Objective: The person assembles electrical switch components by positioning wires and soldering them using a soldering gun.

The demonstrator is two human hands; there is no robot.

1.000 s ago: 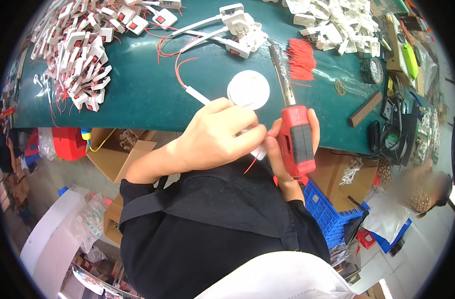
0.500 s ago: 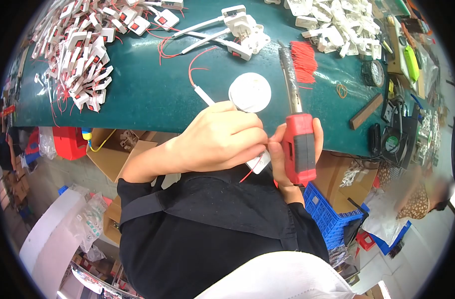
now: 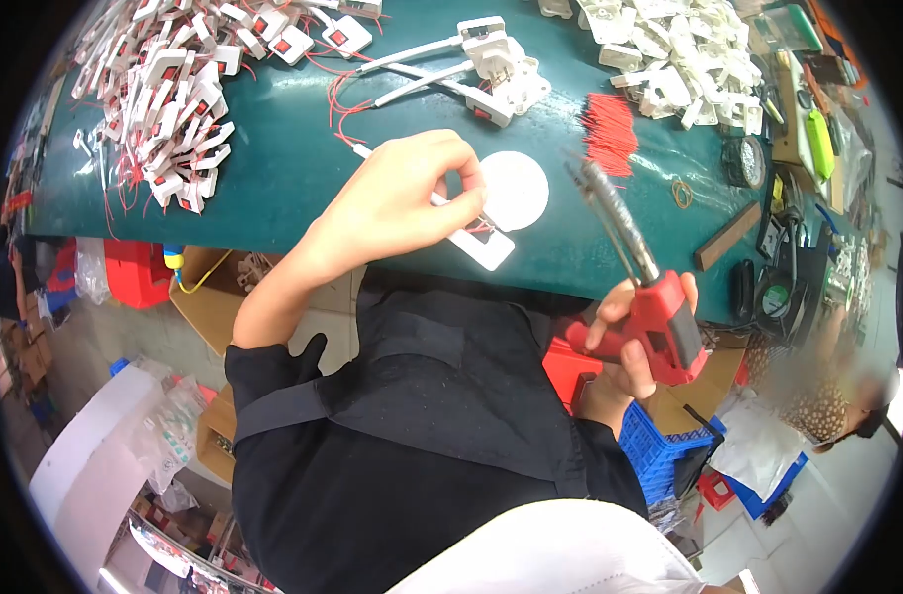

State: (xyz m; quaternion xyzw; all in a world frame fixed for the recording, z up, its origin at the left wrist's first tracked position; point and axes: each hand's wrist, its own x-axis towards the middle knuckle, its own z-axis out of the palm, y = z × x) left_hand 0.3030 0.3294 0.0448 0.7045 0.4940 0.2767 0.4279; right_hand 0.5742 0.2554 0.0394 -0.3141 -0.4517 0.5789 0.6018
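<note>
My left hand [image 3: 402,198] is closed on a white switch housing [image 3: 489,251], with thumb and forefinger bent near its open end. Part of the housing is covered by the hand. A thin red wire shows by the thumb, and a white tube end pokes out beyond the knuckles. In my right hand [image 3: 619,342] is a red and black soldering gun [image 3: 669,332], gripped by its handle, its long metal barrel pointing up and left over the table. Beside my left fingertips lies a round white disc [image 3: 516,191].
Red-buttoned white switch housings [image 3: 179,119] are heaped on the left of the green table [image 3: 283,173]. White plastic parts [image 3: 669,59] pile up at back right, near cut red wires [image 3: 610,134]. A tape roll [image 3: 743,161] and wooden block [image 3: 728,236] lie right.
My hands have moved apart. The left has shifted up and left with the housing, now over the table edge; the right has swung right and down with the soldering gun.
</note>
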